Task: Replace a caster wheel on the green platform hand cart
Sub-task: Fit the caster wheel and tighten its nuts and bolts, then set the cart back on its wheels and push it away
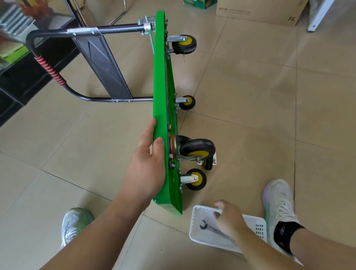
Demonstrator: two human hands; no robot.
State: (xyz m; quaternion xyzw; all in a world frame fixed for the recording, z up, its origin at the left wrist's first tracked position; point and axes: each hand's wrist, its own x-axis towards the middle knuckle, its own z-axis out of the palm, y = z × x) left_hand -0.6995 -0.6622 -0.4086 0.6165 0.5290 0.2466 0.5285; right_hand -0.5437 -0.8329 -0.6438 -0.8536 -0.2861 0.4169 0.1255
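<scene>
The green cart stands up on its long side on the tile floor. Its long way runs from near the person's feet to far away, toward a cardboard box. The flat top faces left. The underside faces right, so the wheels stick out to the right. There is a far wheel, a small wheel, a big wheel and a near wheel. The black handle sticks out to the left, with red cord wound around part of it. The left hand holds the top edge of the cart near its close end. The fingers lie flat on the left face and the thumb bends over the edge. The right hand reaches into a white basket on the floor, just above a wrench. This hand is blurry, so I cannot tell how open it is or if it holds anything. The arm hides one end of the wrench. Something black with a pale plate sits behind the big wheel, and it is hard to make out. A shoe is on the left and another shoe is beside the basket.
</scene>
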